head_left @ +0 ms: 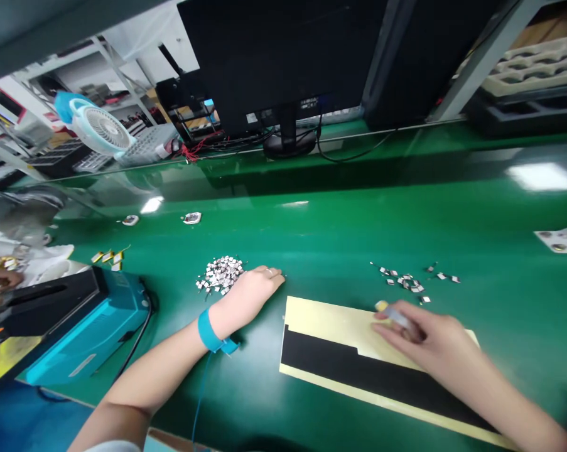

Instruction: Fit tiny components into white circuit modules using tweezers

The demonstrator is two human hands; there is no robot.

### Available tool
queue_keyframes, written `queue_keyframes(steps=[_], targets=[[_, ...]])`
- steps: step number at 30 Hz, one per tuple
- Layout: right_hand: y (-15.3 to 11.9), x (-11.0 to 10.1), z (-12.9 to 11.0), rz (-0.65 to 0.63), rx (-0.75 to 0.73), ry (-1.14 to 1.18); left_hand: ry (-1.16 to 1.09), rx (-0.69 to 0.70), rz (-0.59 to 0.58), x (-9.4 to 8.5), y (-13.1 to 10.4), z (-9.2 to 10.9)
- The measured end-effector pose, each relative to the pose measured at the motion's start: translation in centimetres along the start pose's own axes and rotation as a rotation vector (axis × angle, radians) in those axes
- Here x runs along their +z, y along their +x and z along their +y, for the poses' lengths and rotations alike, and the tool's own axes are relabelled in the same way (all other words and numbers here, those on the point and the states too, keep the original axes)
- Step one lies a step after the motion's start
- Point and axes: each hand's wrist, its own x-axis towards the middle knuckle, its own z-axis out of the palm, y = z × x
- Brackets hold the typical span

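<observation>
My left hand (255,290), with a teal wrist strap (210,331), rests low over the table just right of a pile of small white-and-dark parts (221,273). Its fingers are held together and point right; whether a small part sits at the fingertips I cannot make out. Over a pale yellow backing sheet (321,315) with a black strip (321,349) along it, my right hand (424,329) is closed. Between its thumb and fingers is a slim grey piece with a yellowish tip (382,306), slightly blurred. A looser group of the small parts (408,282) lies beyond that hand.
A teal-and-black machine (90,333) with a black cable stands at left, near another person's hand (0,281). Small yellow parts (108,257) lie behind it. Two small whitish pieces lie farther back. A monitor (287,63) and a fan (102,129) stand at the rear.
</observation>
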Motion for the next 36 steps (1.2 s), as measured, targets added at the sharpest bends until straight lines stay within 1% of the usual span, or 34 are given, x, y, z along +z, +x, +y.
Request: queue_keyframes(steps=[2,4,8,12,15,18,20,22,24,27,31,34,36], targets=[[-0.6,0.6,-0.6,-0.141,-0.046,-0.066,-0.03,0.004,0.013,0.1,0.2,-0.2],[-1.0,0.9,-1.1,-0.204,-0.085,-0.099,-0.096,0.011,0.036,0.1,0.3,-0.5],[-1.7,0.8,-1.5,-0.22,-0.16,-0.164,-0.205,0.027,0.051,0.2,0.6,-1.1],[-2.4,0.6,-1.7,-0.239,-0.179,-0.225,-0.166,0.005,0.068,0.3,0.7,-1.3],[-2.5,0.7,-1.8,-0.236,-0.185,-0.26,-0.159,0.001,0.12,-0.1,0.9,-0.9],[-2.5,0.9,-1.8,-0.222,-0.203,-0.301,-0.27,-0.018,0.195,-1.0,1.1,0.1],[-2.5,1.2,-1.7,-0.207,-0.225,-0.347,-0.412,-0.035,0.225,-1.4,1.5,1.1],[-2.6,1.4,-1.8,-0.182,-0.262,-0.417,-0.572,-0.061,0.229,-1.3,1.9,2.4],[-2.7,1.6,-2.0,-0.169,-0.301,-0.491,-0.726,-0.079,0.205,-0.7,2.5,3.7],[-3.1,1.9,-2.4,-0.166,-0.333,-0.568,-0.955,-0.07,0.169,0.7,3.8,5.5],[-3.7,2.6,-2.6,-0.114,-0.345,-0.622,-1.257,-0.123,0.176,2.4,5.0,7.0],[-3.8,2.9,-2.6,-0.114,-0.327,-0.601,-1.36,-0.167,0.225,3.2,5.1,7.4],[-3.6,2.9,-2.6,-0.142,-0.281,-0.557,-1.387,-0.18,0.251,3.4,4.8,7.5]])
